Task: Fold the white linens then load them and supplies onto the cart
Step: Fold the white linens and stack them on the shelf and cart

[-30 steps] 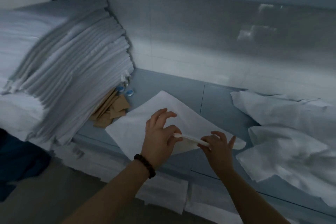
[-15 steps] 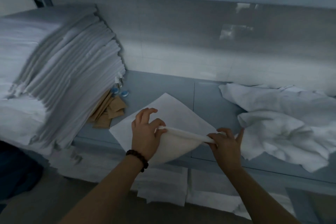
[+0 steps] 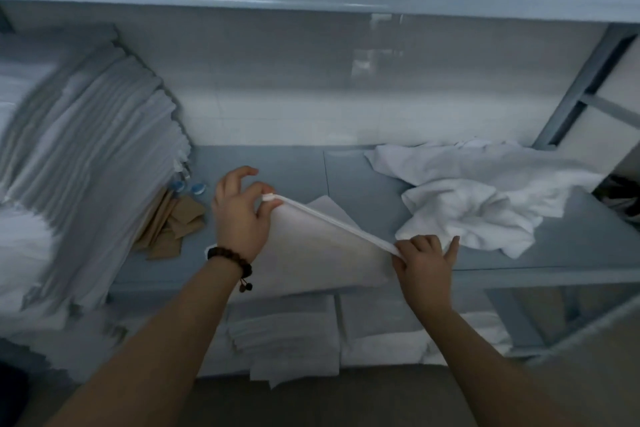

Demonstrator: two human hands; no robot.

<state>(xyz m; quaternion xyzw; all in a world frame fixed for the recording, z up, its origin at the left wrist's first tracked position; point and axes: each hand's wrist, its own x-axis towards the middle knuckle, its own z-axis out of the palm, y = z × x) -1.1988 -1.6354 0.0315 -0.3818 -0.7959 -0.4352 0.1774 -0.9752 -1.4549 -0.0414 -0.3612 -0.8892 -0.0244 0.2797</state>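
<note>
Linen (image 3: pixel 322 253): white sheet at the shelf (image 3: pixel 287 166) front, middle. Its folded edge is lifted and pulled taut in a slanted line between both hands. The rest drapes down to the shelf front edge, and one corner lies flat on the shelf behind the fold.
Left hand (image 3: pixel 239 215): thumb and forefinger pinch the upper end of the fold, above the shelf. The other fingers are loosely curled and lifted clear. Dark bead bracelet (image 3: pixel 230 262) on the wrist.
Right hand (image 3: pixel 424 260): pinches the lower end of the fold near the shelf front edge, little finger splayed out to the side.
Stack (image 3: pixel 86 166): tall leaning pile of folded white linens at the shelf's left end.
Packets (image 3: pixel 173 229): brown, flat, on the shelf at the foot of the stack.
Caps (image 3: pixel 188 188): two small blue ones just behind the packets. Too blurred to tell what they belong to.
Heap (image 3: pixel 467 204): crumpled unfolded white linens at the shelf's right end, just beside the right hand.
Below shelf: folded pieces (image 3: pixel 284 333) on the lower level.
</note>
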